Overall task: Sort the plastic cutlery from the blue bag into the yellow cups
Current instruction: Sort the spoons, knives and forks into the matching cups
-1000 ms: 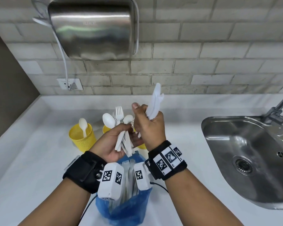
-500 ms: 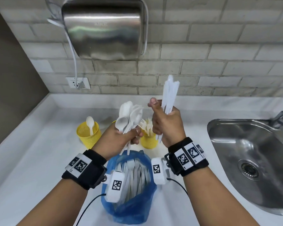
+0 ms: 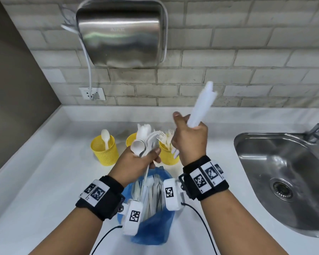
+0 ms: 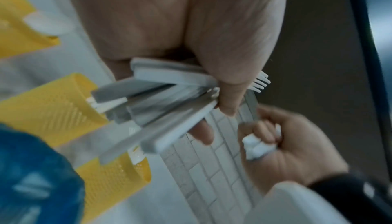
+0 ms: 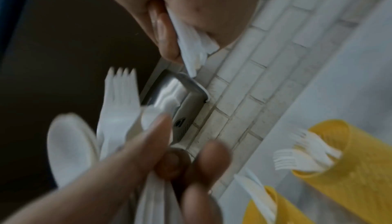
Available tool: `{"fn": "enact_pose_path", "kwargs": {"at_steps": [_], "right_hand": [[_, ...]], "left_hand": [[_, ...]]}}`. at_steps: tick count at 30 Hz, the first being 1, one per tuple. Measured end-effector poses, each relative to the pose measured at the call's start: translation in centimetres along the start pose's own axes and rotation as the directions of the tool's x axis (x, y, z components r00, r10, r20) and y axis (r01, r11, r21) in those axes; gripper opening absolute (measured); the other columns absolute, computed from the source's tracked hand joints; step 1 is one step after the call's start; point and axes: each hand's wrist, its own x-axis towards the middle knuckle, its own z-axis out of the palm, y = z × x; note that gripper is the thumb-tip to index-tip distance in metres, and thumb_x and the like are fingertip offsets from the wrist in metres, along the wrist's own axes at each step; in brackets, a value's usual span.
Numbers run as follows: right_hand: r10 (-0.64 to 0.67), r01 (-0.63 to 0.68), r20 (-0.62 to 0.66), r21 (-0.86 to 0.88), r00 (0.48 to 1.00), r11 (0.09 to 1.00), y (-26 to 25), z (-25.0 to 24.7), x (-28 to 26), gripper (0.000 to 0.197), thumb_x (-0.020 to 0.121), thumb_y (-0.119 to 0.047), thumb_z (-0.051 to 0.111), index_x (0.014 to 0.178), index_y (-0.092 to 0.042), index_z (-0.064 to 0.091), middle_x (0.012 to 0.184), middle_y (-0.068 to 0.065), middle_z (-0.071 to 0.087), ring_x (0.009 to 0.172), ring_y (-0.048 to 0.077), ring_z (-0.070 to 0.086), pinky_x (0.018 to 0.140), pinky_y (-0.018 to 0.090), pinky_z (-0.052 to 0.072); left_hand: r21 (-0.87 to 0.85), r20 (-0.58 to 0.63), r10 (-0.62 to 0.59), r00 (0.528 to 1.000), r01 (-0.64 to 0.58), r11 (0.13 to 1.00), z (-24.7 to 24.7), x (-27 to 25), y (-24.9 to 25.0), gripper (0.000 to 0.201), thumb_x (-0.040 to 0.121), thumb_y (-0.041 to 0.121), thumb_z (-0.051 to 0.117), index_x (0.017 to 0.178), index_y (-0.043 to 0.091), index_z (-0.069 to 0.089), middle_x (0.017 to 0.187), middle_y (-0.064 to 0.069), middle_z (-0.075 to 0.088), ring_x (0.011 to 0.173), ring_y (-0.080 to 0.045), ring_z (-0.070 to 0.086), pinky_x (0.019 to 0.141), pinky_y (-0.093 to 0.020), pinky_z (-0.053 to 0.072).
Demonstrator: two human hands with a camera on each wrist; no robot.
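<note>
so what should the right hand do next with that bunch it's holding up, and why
Probably lower the right hand and drop its knives into the middle cup, which already holds knife-like pieces; the right cup holds forks, the left cup a spoon.

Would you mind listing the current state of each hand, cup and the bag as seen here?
Left hand: grips a mixed bunch of spoons and forks.
Right hand: grips a bundle of white pieces, raised.
Blue bag: open, upright, cutlery inside.
Left yellow cup: upright, one spoon.
Middle yellow cup: mostly hidden.
Right yellow cup: upright, holds forks.
</note>
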Motion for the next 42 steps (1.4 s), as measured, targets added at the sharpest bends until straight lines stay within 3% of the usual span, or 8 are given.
{"fn": "enact_pose_path", "kwargs": {"at_steps": [3, 9, 13, 17, 22, 26, 30, 42], "right_hand": [[0.067, -0.062, -0.021, 0.188, 0.998, 0.98, -0.9, -0.6, -0.5, 0.045, 0.097, -0.015, 0.062, 0.058, -0.013, 0.04, 0.042, 0.001, 0.033, 0.033, 0.019, 0.03, 0.043, 0.023, 0.031], [-0.056, 0.056, 0.077, -0.008, 0.996, 0.998, 0.6, 0.8, -2.4, 0.04, 0.096, -0.026, 0.06, 0.059, -0.012, 0.05, 0.056, 0.009, 0.049, 0.057, 0.023, 0.051, 0.064, 0.034, 0.045], [-0.017, 0.053, 0.143, -0.25, 0.99, 0.967, 1.1, 1.2, -2.5, 0.034, 0.096, -0.025, 0.06, 0.069, -0.01, 0.044, 0.057, -0.004, 0.042, 0.056, 0.012, 0.044, 0.056, 0.022, 0.039], [0.115, -0.027, 0.18, -0.43, 0.977, 0.902, 1.4, 1.2, -1.4, 0.033, 0.091, -0.025, 0.059, 0.069, -0.002, 0.054, 0.05, -0.005, 0.047, 0.05, 0.017, 0.047, 0.054, 0.028, 0.038], [0.177, -0.156, 0.111, -0.176, 0.978, 0.972, 2.7, 2.3, -0.2, 0.026, 0.087, -0.019, 0.059, 0.065, -0.012, 0.049, 0.058, 0.011, 0.048, 0.048, 0.028, 0.051, 0.046, 0.03, 0.04], [0.153, -0.151, 0.101, -0.024, 0.983, 0.988, 3.8, 3.2, 0.3, 0.034, 0.096, -0.02, 0.058, 0.064, -0.012, 0.052, 0.069, 0.015, 0.058, 0.068, 0.029, 0.061, 0.067, 0.04, 0.051], [0.081, -0.1, 0.183, 0.095, 0.98, 0.99, 4.7, 4.5, -0.5, 0.04, 0.108, -0.021, 0.048, 0.07, -0.008, 0.051, 0.056, 0.013, 0.056, 0.062, 0.034, 0.066, 0.073, 0.05, 0.059], [-0.062, 0.084, 0.268, -0.072, 0.962, 0.994, 6.6, 7.5, -3.6, 0.031, 0.099, -0.023, 0.064, 0.077, -0.018, 0.043, 0.053, -0.003, 0.044, 0.046, 0.016, 0.045, 0.053, 0.029, 0.042]], "left_hand": [[-0.424, 0.121, -0.134, 0.984, 0.173, 0.889, 0.1, -0.7, 0.5, 0.038, 0.093, 0.031, 0.063, 0.118, 0.002, 0.065, 0.115, -0.019, 0.076, 0.101, -0.029, 0.075, 0.085, -0.036, 0.063], [-0.682, 0.272, -0.239, 0.932, 0.362, 0.635, -0.7, -1.5, 1.4, 0.025, 0.094, 0.026, 0.062, 0.098, 0.002, 0.059, 0.123, -0.032, 0.068, 0.114, -0.042, 0.069, 0.093, -0.043, 0.061], [-0.687, 0.242, -0.247, 0.938, 0.345, 0.64, -2.3, -1.6, 0.7, 0.057, 0.098, 0.025, 0.06, 0.136, -0.015, 0.048, 0.13, -0.032, 0.064, 0.118, -0.041, 0.067, 0.09, -0.041, 0.061], [-0.666, 0.198, -0.244, 0.949, 0.313, 0.677, -4.0, -1.8, 0.0, 0.046, 0.094, 0.026, 0.059, 0.12, -0.012, 0.06, 0.125, -0.029, 0.069, 0.112, -0.037, 0.071, 0.088, -0.039, 0.062], [-0.465, 0.102, -0.18, 0.978, 0.207, 0.861, -5.6, -1.7, -1.5, 0.037, 0.093, 0.03, 0.06, 0.119, 0.005, 0.064, 0.117, -0.02, 0.075, 0.107, -0.041, 0.072, 0.094, -0.049, 0.06], [-0.374, 0.068, -0.15, 0.986, 0.164, 0.913, -6.8, -1.7, -2.7, 0.033, 0.092, 0.032, 0.062, 0.118, 0.012, 0.064, 0.114, -0.019, 0.076, 0.104, -0.042, 0.073, 0.097, -0.052, 0.056], [-0.442, 0.063, -0.174, 0.983, 0.184, 0.878, -7.3, -1.1, -3.3, 0.042, 0.091, 0.03, 0.063, 0.125, 0.006, 0.062, 0.119, -0.02, 0.074, 0.11, -0.037, 0.072, 0.099, -0.052, 0.055], [-0.681, 0.225, -0.237, 0.945, 0.326, 0.656, -7.4, 0.9, -2.5, 0.03, 0.099, 0.021, 0.06, 0.122, 0.003, 0.059, 0.118, -0.025, 0.059, 0.113, -0.038, 0.058, 0.116, -0.055, 0.039]]}}
